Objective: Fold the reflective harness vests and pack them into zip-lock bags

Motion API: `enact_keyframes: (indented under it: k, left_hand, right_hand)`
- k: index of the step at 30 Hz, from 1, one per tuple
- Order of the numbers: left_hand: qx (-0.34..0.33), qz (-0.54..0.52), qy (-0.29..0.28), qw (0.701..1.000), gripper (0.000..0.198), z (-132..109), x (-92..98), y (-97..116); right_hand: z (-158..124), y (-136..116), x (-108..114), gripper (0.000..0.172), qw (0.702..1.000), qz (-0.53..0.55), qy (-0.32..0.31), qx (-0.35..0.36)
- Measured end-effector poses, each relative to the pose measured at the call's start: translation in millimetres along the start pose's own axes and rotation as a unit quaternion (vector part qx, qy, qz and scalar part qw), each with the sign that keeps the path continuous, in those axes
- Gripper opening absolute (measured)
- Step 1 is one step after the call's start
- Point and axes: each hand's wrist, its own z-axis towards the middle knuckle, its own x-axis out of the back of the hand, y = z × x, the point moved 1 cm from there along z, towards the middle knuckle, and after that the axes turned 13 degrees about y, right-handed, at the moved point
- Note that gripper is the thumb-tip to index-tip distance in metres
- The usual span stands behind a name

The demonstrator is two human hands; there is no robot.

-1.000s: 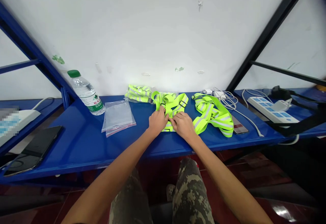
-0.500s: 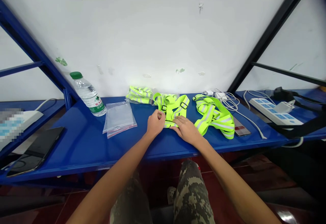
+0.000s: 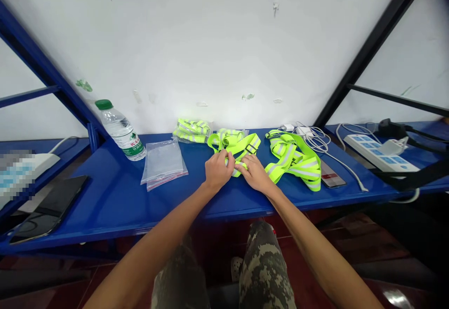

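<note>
A neon yellow reflective strap [image 3: 238, 143] with black buckles lies in loops on the blue table [image 3: 140, 208]. My left hand [image 3: 219, 169] is closed around its near left part. At the strap's near right part, my right hand [image 3: 253, 172] pinches the band, close beside my left. Behind the loops, a plastic-wrapped yellow bundle shows only partly. Another bagged bundle [image 3: 192, 130] lies to its left. Right of my hands is a loose pile of similar straps [image 3: 295, 159]. Flat clear zip bags [image 3: 164, 163] lie to the left.
A water bottle [image 3: 122, 131] with a green cap stands at the back left. A phone [image 3: 331, 174] and white cables [image 3: 317, 141] lie at the right. Power strips [image 3: 380, 153] and a dark phone [image 3: 51, 208] are farther out. A white wall rises behind.
My left hand has turned and closed further over the strap, moving slightly right. My right fingers have drawn together on the band. The strap's near part is more bunched between my hands.
</note>
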Motion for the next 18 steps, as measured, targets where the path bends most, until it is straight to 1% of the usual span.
enact_keyframes:
  k: [3, 6, 10, 12, 15, 16, 18]
  left_hand:
    - [0.047, 0.010, -0.044, 0.998, 0.027, 3, 0.3, -1]
    - [0.092, 0.032, -0.075, 0.992, 0.024, 7, 1.8, 0]
    - [0.117, 0.087, -0.110, 0.983, 0.028, 12, 2.6, 5]
    - [0.118, 0.102, -0.116, 0.981, 0.030, 13, 2.1, 8]
    - [0.119, 0.105, -0.109, 0.981, 0.032, 14, 0.4, 9]
    - [0.116, 0.101, -0.107, 0.982, 0.033, 14, -0.4, 8]
    - [0.106, 0.088, -0.108, 0.985, 0.033, 13, -2.5, 5]
  right_hand:
    - [4, -1, -5, 0.041, 0.999, -0.025, 0.011, -0.025]
    - [5, -3, -8, 0.043, 0.996, -0.072, 0.023, -0.047]
    - [2, -7, -10, 0.042, 0.989, -0.111, 0.039, -0.087]
    - [1, -9, -11, 0.041, 0.986, -0.107, 0.059, -0.116]
    - [-1, -9, -14, 0.041, 0.982, -0.069, 0.095, -0.146]
    - [-1, -7, -14, 0.043, 0.979, -0.049, 0.112, -0.164]
    - [-1, 0, -15, 0.056, 0.963, -0.004, 0.151, -0.225]
